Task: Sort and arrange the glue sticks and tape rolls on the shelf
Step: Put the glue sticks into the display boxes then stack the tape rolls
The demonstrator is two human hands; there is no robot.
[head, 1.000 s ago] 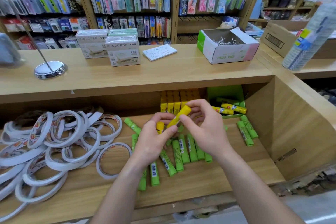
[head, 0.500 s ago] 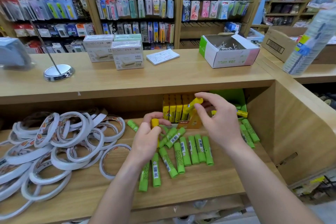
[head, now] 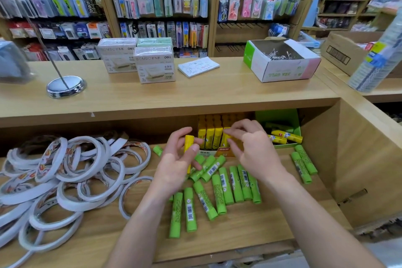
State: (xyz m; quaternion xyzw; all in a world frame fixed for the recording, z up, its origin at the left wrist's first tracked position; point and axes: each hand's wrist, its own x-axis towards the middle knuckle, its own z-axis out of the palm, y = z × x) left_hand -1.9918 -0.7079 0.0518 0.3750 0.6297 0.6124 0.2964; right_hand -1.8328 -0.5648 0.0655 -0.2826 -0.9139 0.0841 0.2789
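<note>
Left hand [head: 174, 165] wrapping fingers round slim yellow plastic glue stick [head: 188, 142], upright, toward back edge of wooden shelf [head: 250, 224]. Right hand [head: 254, 150] hovering at orange cardboard box [head: 225, 150], fingers bent, grip unclear. Stick seeming light, rigid, slick; mid-barrel pinch suiting.

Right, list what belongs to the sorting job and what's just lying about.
Job: green glue sticks, yellow glue stick in the left hand, boxed yellow sticks, tape rolls.
Lying about: notepad, box of clips, white boxes, metal stand.

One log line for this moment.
left hand: holds yellow glue stick | right hand: at boxed yellow sticks, grip unclear | green glue sticks: loose | tape rolls: piled
</note>
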